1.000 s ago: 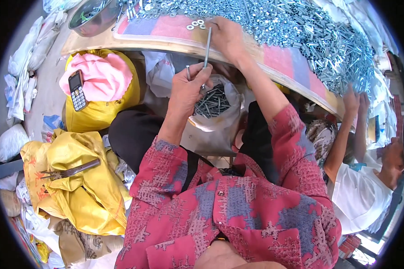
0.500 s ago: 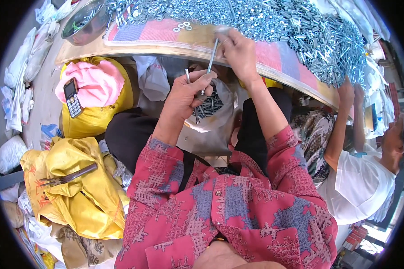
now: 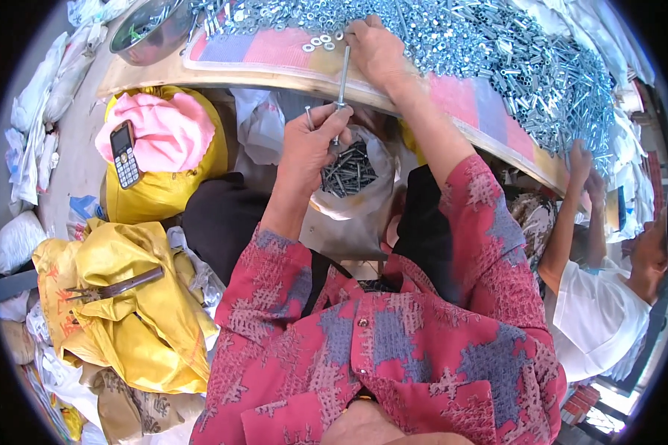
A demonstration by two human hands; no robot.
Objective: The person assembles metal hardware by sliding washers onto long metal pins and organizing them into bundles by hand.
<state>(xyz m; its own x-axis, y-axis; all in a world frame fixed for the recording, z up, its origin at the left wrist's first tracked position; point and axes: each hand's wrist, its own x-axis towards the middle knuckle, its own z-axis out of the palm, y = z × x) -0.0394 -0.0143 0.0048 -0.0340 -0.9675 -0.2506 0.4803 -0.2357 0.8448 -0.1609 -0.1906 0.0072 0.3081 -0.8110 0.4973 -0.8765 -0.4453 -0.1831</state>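
Observation:
My left hand is closed around long metal bolts above an open white sack of dark metal pieces. One long bolt stands up from between thumb and fingers, its upper end close to my right fingers. A second bolt pokes up beside the knuckles. Over the table edge, my right hand has its fingers bent together beside several loose flat washers. Whatever its fingertips pinch is too small or hidden to tell.
A large heap of shiny fasteners covers the table's far side. At left are a metal bowl, a phone on pink cloth, and pliers-like tool on a yellow sack. A co-worker in a white shirt reaches into the heap at right.
My right hand has moved away from me and slightly left, to beside the washers. My left hand keeps its hold and has turned a little; the upright bolt leans less.

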